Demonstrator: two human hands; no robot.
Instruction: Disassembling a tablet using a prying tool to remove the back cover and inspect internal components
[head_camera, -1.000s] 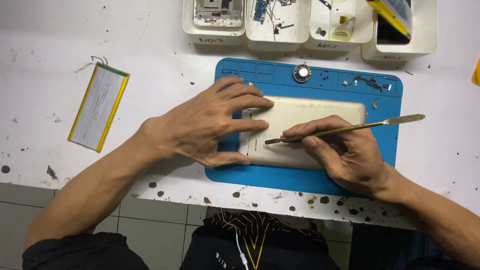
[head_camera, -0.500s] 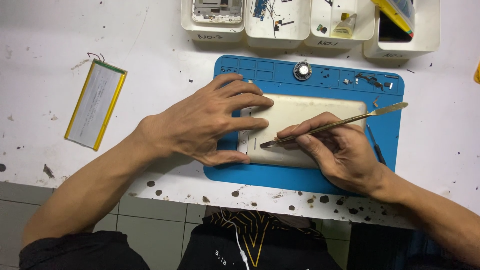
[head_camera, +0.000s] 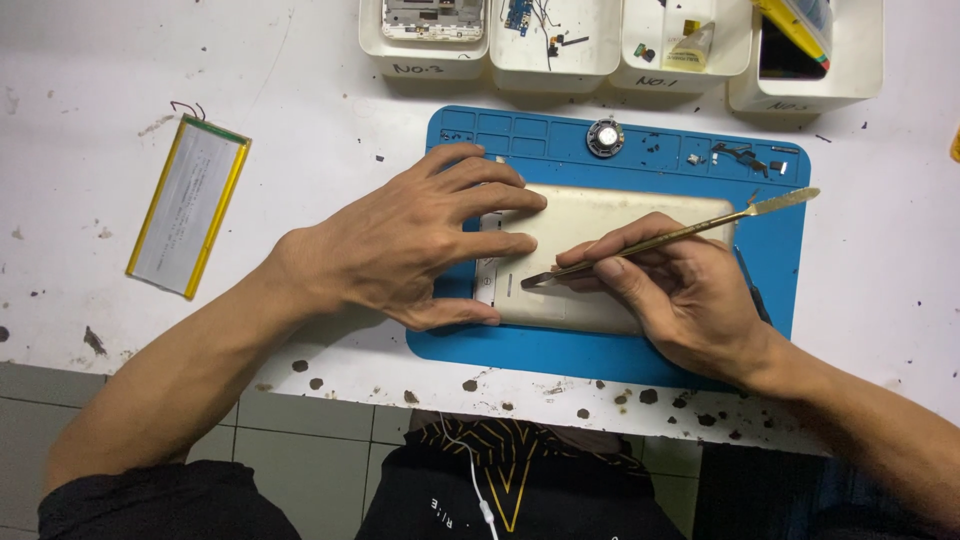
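1. Cream-coloured device back cover (head_camera: 610, 250) lies flat on the blue work mat (head_camera: 620, 350), its long axis running left to right across the mat, near the table's front edge.
2. Your metal pry tool (head_camera: 680, 235) slants from lower left to upper right; its dark tip rests on the cover's left portion, its flat end reaches past the cover's right edge.
3. Your left hand (head_camera: 400, 250) lies palm down with fingers spread, pressing the cover's left end; it closes around nothing, and the thumb sits along the cover's near edge.
4. Your right hand (head_camera: 680, 295) is closed on the pry tool in a pen-like pinch, its heel resting on the mat.
5. The cover looks smooth and pale, with rounded corners and a lighter strip at its left end.
6. A flat battery pack (head_camera: 188, 205) with yellow edges lies well apart to the left; white trays (head_camera: 555, 45) of parts stand beyond the mat.
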